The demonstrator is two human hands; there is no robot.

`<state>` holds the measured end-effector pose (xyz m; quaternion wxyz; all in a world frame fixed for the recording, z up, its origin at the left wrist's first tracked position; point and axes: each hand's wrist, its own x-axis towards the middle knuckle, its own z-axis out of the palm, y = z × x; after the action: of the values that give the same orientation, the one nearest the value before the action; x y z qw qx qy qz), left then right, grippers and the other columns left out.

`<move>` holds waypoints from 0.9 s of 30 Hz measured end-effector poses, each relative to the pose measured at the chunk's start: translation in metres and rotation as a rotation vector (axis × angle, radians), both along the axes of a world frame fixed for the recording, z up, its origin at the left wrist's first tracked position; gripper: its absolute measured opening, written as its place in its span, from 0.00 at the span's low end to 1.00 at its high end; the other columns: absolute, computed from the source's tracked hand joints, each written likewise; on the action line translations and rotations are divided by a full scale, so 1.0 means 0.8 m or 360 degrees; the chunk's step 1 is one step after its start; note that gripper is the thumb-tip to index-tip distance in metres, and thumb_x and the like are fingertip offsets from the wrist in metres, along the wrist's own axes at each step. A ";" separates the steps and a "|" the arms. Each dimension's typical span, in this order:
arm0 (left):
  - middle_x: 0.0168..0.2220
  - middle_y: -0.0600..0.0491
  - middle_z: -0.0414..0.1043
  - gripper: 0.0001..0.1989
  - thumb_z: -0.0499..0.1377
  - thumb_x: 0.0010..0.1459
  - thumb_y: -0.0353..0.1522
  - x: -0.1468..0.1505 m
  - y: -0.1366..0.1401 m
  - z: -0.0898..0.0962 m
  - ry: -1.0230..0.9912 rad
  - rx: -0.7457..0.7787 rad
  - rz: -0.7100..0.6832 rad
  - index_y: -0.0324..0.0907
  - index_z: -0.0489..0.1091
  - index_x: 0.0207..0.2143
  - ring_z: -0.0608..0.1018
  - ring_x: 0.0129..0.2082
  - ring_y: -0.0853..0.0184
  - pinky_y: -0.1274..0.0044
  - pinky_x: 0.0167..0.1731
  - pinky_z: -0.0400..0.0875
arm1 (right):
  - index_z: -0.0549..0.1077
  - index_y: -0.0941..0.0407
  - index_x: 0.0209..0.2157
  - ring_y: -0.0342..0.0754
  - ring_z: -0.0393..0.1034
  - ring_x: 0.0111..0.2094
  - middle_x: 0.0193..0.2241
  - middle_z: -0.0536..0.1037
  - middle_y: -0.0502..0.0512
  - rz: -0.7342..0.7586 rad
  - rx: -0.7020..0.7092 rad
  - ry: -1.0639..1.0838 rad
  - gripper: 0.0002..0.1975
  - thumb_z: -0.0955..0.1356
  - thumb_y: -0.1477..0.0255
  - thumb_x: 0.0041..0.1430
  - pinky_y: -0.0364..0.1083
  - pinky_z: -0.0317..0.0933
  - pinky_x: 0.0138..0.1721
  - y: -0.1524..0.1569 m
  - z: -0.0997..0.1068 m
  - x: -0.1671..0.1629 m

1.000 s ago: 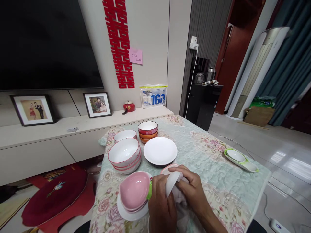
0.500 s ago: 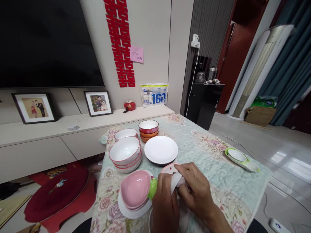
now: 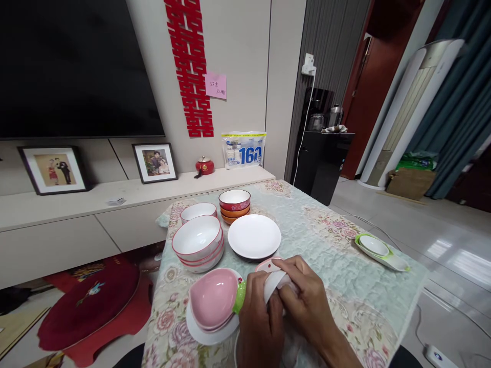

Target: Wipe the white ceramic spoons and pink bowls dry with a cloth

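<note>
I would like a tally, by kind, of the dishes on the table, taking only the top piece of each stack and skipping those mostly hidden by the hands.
Red-rimmed white bowls: 2
Red bowl: 1
White plate: 1
Pink bowl: 1
Small white dish: 1
Total: 6

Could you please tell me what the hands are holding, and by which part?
The left hand grips a small white dish by its edge; the right hand holds a pale cloth bunched against it. The rest is hidden.
</note>
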<state>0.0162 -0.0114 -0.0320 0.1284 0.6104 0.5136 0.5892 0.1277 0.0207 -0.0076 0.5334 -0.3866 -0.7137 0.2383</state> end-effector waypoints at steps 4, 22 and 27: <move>0.37 0.48 0.75 0.14 0.47 0.64 0.26 0.000 0.005 -0.014 0.0154 0.0048 0.0007 0.44 0.68 0.45 0.78 0.36 0.59 0.69 0.36 0.74 | 0.75 0.56 0.56 0.51 0.70 0.37 0.37 0.76 0.59 -0.0123 0.0710 -0.0483 0.27 0.64 0.84 0.56 0.49 0.70 0.37 -0.001 0.001 0.010; 0.29 0.53 0.74 0.14 0.56 0.64 0.43 -0.011 0.004 0.006 -0.0978 -0.0579 -0.0023 0.42 0.69 0.39 0.75 0.26 0.65 0.74 0.26 0.71 | 0.80 0.55 0.45 0.52 0.73 0.40 0.37 0.79 0.55 0.0113 -0.0421 -0.0250 0.19 0.66 0.77 0.52 0.50 0.66 0.43 0.016 0.014 0.031; 0.32 0.51 0.76 0.17 0.60 0.59 0.42 -0.003 0.004 0.015 -0.1450 -0.0746 -0.0233 0.39 0.70 0.44 0.77 0.25 0.65 0.75 0.24 0.70 | 0.77 0.53 0.52 0.52 0.74 0.45 0.43 0.78 0.57 -0.0091 -0.0191 -0.0299 0.16 0.67 0.69 0.64 0.50 0.68 0.47 0.018 0.014 0.043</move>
<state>0.0136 -0.0084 -0.0204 0.5131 0.2810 0.4797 0.6539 0.1624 0.0347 0.0033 0.4467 -0.4585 -0.7337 0.2280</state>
